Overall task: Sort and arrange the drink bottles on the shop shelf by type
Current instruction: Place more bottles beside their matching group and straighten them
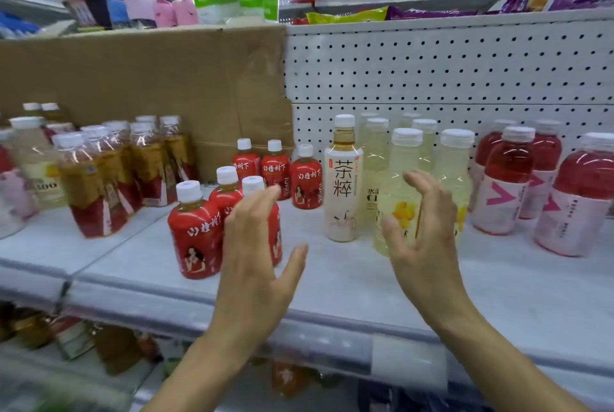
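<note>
Mid-sort, nothing is held by the spread left hand (pixel 255 245) or right hand (pixel 422 239); the white tea bottle (pixel 344 179) likely needs regrouping.

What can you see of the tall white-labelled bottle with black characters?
The tall clear plastic bottle stands upright on the pale grey shelf. It has a white screw cap, amber drink showing at the neck, and a white wrap label with two black characters and a faint flower picture below. The left hand and right hand do not touch it.
</note>
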The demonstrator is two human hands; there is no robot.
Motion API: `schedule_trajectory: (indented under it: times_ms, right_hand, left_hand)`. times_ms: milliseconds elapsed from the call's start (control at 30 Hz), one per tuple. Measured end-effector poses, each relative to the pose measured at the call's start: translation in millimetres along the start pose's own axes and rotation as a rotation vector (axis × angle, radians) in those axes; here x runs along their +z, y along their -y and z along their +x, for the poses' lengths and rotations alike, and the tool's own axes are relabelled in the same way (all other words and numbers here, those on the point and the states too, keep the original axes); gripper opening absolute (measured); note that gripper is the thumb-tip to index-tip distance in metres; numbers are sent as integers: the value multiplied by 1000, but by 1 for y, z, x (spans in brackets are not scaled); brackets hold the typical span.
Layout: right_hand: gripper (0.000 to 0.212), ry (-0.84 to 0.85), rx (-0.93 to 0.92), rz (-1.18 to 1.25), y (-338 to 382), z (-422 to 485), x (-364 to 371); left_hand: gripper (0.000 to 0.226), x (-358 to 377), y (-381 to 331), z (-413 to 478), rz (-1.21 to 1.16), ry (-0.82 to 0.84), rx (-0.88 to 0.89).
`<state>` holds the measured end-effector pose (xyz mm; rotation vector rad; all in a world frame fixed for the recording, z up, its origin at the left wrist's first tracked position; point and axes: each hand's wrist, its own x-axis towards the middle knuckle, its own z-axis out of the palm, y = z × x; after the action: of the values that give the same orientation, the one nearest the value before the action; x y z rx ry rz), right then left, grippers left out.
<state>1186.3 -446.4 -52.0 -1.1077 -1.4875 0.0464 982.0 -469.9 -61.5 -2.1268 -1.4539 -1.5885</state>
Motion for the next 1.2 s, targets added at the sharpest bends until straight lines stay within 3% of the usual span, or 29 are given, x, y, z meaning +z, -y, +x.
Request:
schedule_trajectory:
  times_ms: [100,167,233,300,400,533,633,833,1067,1133,1200]
  right_hand:
    - [71,328,63,106,28,-13,28]
    - [89,517,130,119,40,-16,55]
    - [107,641,174,115,46,-13,83]
    - [116,713,218,128,46,-8,112]
    - [117,692,289,126,43,4,146]
    - [118,616,320,6,34,25,173]
    - [137,521,460,-77,20,44,191]
    - [174,422,689,60,-8,78,217]
    - [153,429,646,160,-1,66,219]
    - [131,401,554,85,20,55,208]
    - [96,304,342,9,37,45,191]
  left_hand:
    - [122,-38,44,-2,156,-100,-278]
    - [142,-55,71,6,48,18,-539]
    - [147,-61,95,16,-112,173,-600]
    - [132,-60,116,28,-260,267,-573]
    - [105,-49,143,49,-447,368,-517]
    - [104,-23,172,78,-604,457,-498]
    - [110,-4,189,99,-621,503,-502]
    - [108,18,202,123,-557,524,-516]
    - [118,20,218,121,-526,541,-540]
    - [115,18,215,119,-512,531,-505]
    - [113,14,209,115,-464,509,-441]
